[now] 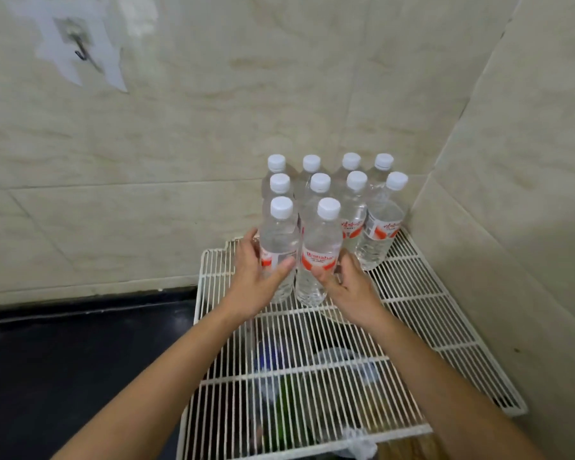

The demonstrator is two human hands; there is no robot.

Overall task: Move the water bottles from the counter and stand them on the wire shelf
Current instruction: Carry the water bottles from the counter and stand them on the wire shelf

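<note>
- Forearms reach in from the bottom edge over the white wire shelf (pixel 412 310), whose thin rods run away from the camera.
- Left hand (pixel 257 276) grips the left front bottle (pixel 277 242): the thumb lies across the front beside the label and the fingers curl round the bottle's left side.
- Right hand (pixel 352 287) holds the right front bottle (pixel 321 240) more loosely, with the thumb on the lower front and the fingers bent round its right side.
- Both of these bottles stand upright on the shelf between the two hands, long axis vertical, white caps up, bases on the rods just beyond the wrists. They stand side by side, about touching. The red-orange label of the right one faces the camera.
- Beyond the hands, eight more bottles (pixel 377 240) stand upright in two rows of four, caps up, packed close into the corner of the tiled walls.
- Right of the right hand, the end bottle of the nearer row stands with bare rods in front of it.
- Left of and below the left hand lies the black table (pixel 63 360), running along the wall.
- Beneath the forearms, under the shelf, sit blurred blue, green and clear-plastic shapes; what they are cannot be told.
- High up, left of the hands, a metal hook (pixel 83 51) is fixed to the wall.
</note>
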